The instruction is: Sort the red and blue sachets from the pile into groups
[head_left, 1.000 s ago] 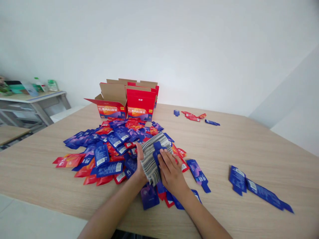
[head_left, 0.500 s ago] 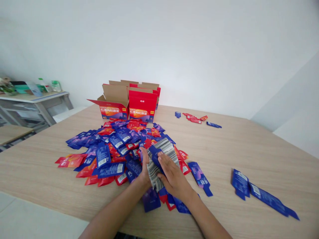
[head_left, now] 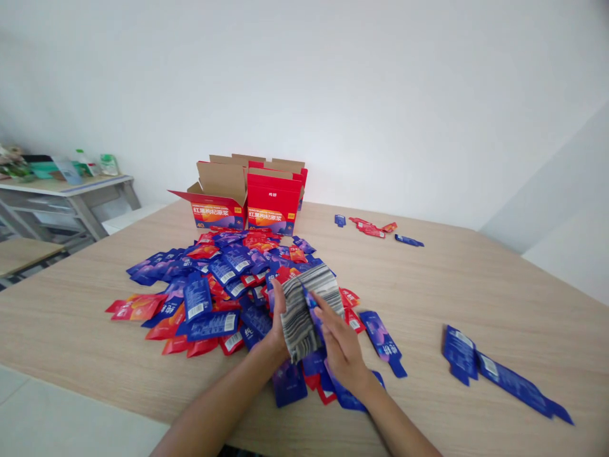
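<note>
A grey striped cloth (head_left: 295,317) lies spread across my left hand (head_left: 276,330), whose thumb stands up along its left edge; the other fingers are hidden beneath it. My right hand (head_left: 344,352) is closed on a blue pouch (head_left: 311,304), held tilted on edge against the cloth. Around and below both hands spreads a heap of blue and red pouches (head_left: 197,297), many with white barcodes. A single blue pouch with a narrow spout end (head_left: 380,333) lies just right of my right hand.
Open red and blue cartons (head_left: 271,197) stand behind the heap, flaps up. Two blue pouches (head_left: 459,349) lie at the right of the wooden table (head_left: 428,285). Several red pouches (head_left: 368,228) and small blue ones lie farther back, near the wall. A side desk (head_left: 71,187) with bottles stands left.
The blue pouch lay flat against the cloth and now stands more on edge, turned in my right hand. My right hand has rolled over slightly. The left hand keeps the cloth in place.
</note>
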Action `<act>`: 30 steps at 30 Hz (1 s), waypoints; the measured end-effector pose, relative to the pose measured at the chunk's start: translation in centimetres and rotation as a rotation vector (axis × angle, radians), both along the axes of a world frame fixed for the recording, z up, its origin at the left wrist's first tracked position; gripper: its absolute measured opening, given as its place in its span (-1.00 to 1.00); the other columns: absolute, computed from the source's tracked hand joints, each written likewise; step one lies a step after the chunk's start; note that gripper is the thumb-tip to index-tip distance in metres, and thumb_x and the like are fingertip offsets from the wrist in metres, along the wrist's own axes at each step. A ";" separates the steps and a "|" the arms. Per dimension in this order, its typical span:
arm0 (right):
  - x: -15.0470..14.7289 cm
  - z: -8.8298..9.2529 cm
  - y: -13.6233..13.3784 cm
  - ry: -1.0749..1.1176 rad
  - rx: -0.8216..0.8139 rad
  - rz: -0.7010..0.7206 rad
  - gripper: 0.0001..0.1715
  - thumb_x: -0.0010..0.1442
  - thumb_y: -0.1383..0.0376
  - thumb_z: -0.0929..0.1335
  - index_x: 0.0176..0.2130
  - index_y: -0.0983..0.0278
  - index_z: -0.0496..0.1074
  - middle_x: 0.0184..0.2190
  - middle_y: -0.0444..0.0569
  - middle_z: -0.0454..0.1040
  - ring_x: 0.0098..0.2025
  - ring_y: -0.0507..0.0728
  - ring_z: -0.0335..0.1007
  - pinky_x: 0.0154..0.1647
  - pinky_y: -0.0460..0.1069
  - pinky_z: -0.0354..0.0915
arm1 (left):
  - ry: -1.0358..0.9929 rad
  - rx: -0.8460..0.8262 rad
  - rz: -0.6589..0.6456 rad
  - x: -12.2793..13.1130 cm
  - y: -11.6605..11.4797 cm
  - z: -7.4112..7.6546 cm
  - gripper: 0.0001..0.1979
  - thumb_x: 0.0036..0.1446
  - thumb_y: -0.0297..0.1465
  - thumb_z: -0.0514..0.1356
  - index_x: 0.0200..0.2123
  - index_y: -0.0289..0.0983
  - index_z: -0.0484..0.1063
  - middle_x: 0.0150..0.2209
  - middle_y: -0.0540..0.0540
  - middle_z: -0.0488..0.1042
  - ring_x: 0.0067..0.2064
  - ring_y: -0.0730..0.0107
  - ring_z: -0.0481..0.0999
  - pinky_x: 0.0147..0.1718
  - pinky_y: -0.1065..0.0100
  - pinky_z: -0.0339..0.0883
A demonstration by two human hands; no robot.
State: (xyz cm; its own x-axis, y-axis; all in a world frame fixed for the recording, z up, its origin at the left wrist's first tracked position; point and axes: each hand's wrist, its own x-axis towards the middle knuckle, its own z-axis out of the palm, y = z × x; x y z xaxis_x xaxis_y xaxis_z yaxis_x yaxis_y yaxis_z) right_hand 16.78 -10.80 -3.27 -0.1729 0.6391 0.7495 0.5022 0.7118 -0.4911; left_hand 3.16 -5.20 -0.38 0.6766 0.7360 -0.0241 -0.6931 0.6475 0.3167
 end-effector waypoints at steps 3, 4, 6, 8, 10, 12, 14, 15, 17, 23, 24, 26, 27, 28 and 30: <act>0.5 0.4 0.5 0.136 0.002 -0.305 -0.63 0.43 0.36 0.23 0.09 0.12 0.51 0.24 0.01 0.43 0.26 0.18 0.38 0.27 0.20 0.35 | -0.040 0.027 -0.020 0.4 -0.1 0.1 -0.08 0.19 0.28 -0.15 0.05 -0.39 0.54 -0.05 -0.27 0.63 0.19 -0.03 0.47 0.30 0.02 0.11; 0.7 0.5 0.8 0.128 0.010 -0.378 -0.67 0.43 0.33 0.24 0.04 0.16 0.53 0.23 0.05 0.44 0.25 0.21 0.39 0.28 0.24 0.33 | -0.058 0.038 -0.023 0.5 0.0 0.1 -0.07 0.19 0.28 -0.14 0.09 -0.41 0.51 -0.01 -0.28 0.61 0.21 -0.02 0.45 0.31 0.03 0.10; 1.3 0.6 1.2 0.029 0.059 -0.436 -0.71 0.42 0.26 0.29 0.04 0.19 0.53 0.24 0.11 0.42 0.28 0.27 0.35 0.32 0.34 0.23 | -0.085 0.057 -0.038 0.5 0.1 0.1 -0.06 0.20 0.27 -0.14 0.15 -0.43 0.47 0.06 -0.29 0.58 0.23 0.00 0.44 0.31 0.07 0.09; 2.1 0.7 1.7 -0.124 0.131 -0.433 -0.67 0.38 0.20 0.35 0.10 0.18 0.48 0.26 0.13 0.39 0.30 0.31 0.30 0.35 0.41 0.14 | -0.096 0.061 -0.052 0.5 0.2 0.0 -0.06 0.21 0.26 -0.15 0.17 -0.43 0.45 0.08 -0.29 0.56 0.22 0.04 0.44 0.30 0.12 0.11; 2.7 0.6 2.1 -0.256 0.164 -0.393 -0.60 0.36 0.20 0.38 0.16 0.17 0.43 0.27 0.14 0.38 0.32 0.30 0.28 0.33 0.38 0.18 | -0.097 0.051 -0.056 0.5 0.3 -0.1 -0.06 0.20 0.27 -0.14 0.17 -0.43 0.44 0.10 -0.29 0.55 0.22 0.06 0.44 0.28 0.16 0.13; 3.1 0.5 2.2 -0.338 0.160 -0.357 -0.57 0.40 0.25 0.33 0.22 0.17 0.37 0.30 0.15 0.34 0.35 0.28 0.23 0.33 0.35 0.21 | -0.085 0.040 -0.052 0.5 0.2 -0.3 -0.07 0.19 0.27 -0.10 0.18 -0.43 0.43 0.13 -0.30 0.52 0.24 0.05 0.42 0.28 0.17 0.13; 3.0 0.4 2.2 -0.416 0.146 -0.341 -0.52 0.44 0.29 0.25 0.30 0.21 0.28 0.33 0.17 0.29 0.41 0.29 0.11 0.36 0.39 0.14 | -0.074 0.047 -0.054 0.6 0.1 -0.5 -0.08 0.18 0.26 -0.07 0.16 -0.43 0.45 0.13 -0.31 0.52 0.27 0.02 0.38 0.29 0.15 0.12; 2.9 0.4 2.1 -0.463 0.143 -0.339 -0.48 0.45 0.28 0.22 0.34 0.24 0.22 0.34 0.20 0.26 0.44 0.31 0.04 0.37 0.43 0.08 | -0.069 0.055 -0.061 0.7 0.0 -0.6 -0.10 0.20 0.25 -0.07 0.14 -0.42 0.47 0.13 -0.30 0.52 0.28 0.02 0.37 0.30 0.15 0.11; 2.6 0.5 2.0 -0.568 0.134 -0.316 -0.38 0.46 0.21 0.19 0.40 0.35 0.10 0.37 0.27 0.20 0.48 0.35 -0.08 0.38 0.47 0.02 | -0.063 0.082 -0.080 0.9 -0.3 -0.7 -0.14 0.25 0.21 -0.13 0.10 -0.40 0.51 0.12 -0.27 0.53 0.31 0.03 0.34 0.31 0.15 0.09; 2.2 1.3 1.5 -0.746 0.131 -0.219 -0.25 0.45 0.11 0.18 0.42 0.48 0.02 0.41 0.34 0.09 0.50 0.35 -0.18 0.40 0.45 0.03 | -0.091 0.036 -0.001 0.5 0.0 -0.2 -0.04 0.23 0.25 -0.31 -0.01 -0.35 0.58 -0.03 -0.24 0.62 0.26 0.03 0.41 0.34 0.07 0.04; 2.0 1.3 1.4 -0.758 0.126 -0.211 -0.29 0.45 0.15 0.19 0.42 0.46 0.04 0.41 0.32 0.10 0.50 0.33 -0.16 0.40 0.43 0.04 | -0.093 0.019 0.020 0.1 0.3 -0.2 -0.02 0.21 0.27 -0.33 -0.02 -0.36 0.59 -0.04 -0.26 0.63 0.25 0.02 0.42 0.35 0.05 0.04; 1.7 1.1 1.3 -0.766 0.119 -0.200 -0.33 0.44 0.22 0.20 0.42 0.42 0.05 0.41 0.28 0.11 0.49 0.31 -0.15 0.40 0.40 0.08 | -0.100 0.008 0.046 -0.7 1.1 -0.1 0.06 0.14 0.32 -0.34 -0.01 -0.40 0.57 -0.04 -0.31 0.62 0.24 -0.04 0.43 0.34 0.00 0.03; 1.5 0.9 1.3 -0.763 0.116 -0.200 -0.33 0.44 0.24 0.20 0.42 0.41 0.05 0.42 0.27 0.10 0.50 0.31 -0.16 0.39 0.39 0.09 | -0.107 0.013 0.054 -1.1 1.4 -0.1 0.09 0.11 0.35 -0.34 0.02 -0.42 0.55 -0.03 -0.34 0.62 0.24 -0.07 0.43 0.34 -0.02 0.03; 1.3 0.7 1.2 -0.758 0.118 -0.203 -0.32 0.44 0.24 0.20 0.43 0.41 0.03 0.42 0.26 0.09 0.50 0.31 -0.18 0.39 0.39 0.09 | -0.116 0.020 0.063 -1.4 1.7 -0.1 0.11 0.10 0.36 -0.33 0.06 -0.44 0.53 -0.02 -0.36 0.61 0.24 -0.09 0.42 0.34 -0.04 0.02; 0.9 0.2 1.1 -0.747 0.130 -0.207 -0.28 0.45 0.19 0.19 0.44 0.41 -0.02 0.43 0.27 0.07 0.51 0.32 -0.21 0.39 0.40 0.08 | -0.120 0.027 0.074 -1.7 1.7 0.1 0.10 0.11 0.35 -0.32 0.11 -0.43 0.49 0.01 -0.36 0.60 0.24 -0.09 0.42 0.34 -0.04 0.02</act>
